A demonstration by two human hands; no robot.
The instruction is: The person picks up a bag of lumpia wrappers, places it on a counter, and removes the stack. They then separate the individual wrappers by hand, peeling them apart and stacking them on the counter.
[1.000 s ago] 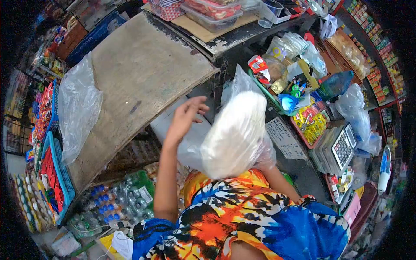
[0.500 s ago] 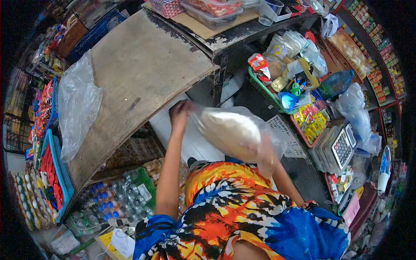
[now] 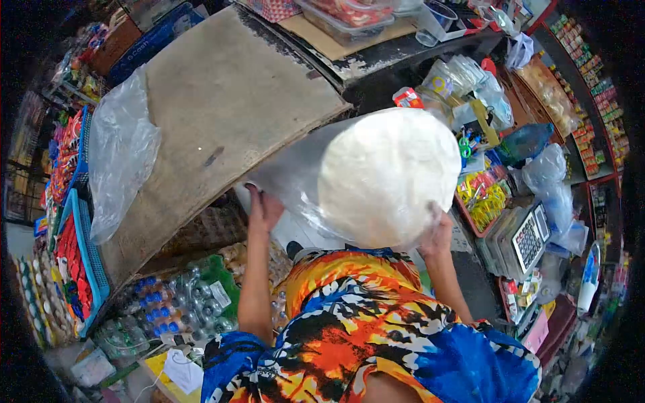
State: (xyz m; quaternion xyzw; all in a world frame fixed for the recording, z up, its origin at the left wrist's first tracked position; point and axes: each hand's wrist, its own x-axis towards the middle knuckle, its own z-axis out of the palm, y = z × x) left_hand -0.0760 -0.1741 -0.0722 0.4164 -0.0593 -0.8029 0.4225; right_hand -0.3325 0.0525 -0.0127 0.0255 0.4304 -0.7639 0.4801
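Observation:
A clear plastic bag [image 3: 285, 164] is stretched between my hands in front of my body. Inside it, toward the right, lies a large round white flat thing [image 3: 386, 178]; its kind I cannot make out. My left hand [image 3: 265, 209] pinches the loose, see-through end of the bag, beside the front edge of the wooden table [image 3: 235, 87]. At the lower right of the round white thing, my right hand [image 3: 437, 234] grips the bag's side, its fingers partly blurred.
Another clear plastic sheet [image 3: 124, 154] lies on the table's left side. A calculator [image 3: 531, 238] rests on stacked containers at right, near a tray of yellow packets [image 3: 485, 201]. Blue baskets [image 3: 87, 262] stand at left. Bottles with blue caps [image 3: 161, 312] are below the table.
The bag has swung up from a steep tilt, so its round white face now shows broadly. My left hand has come lower and slightly left; my right hand has moved a little right and up.

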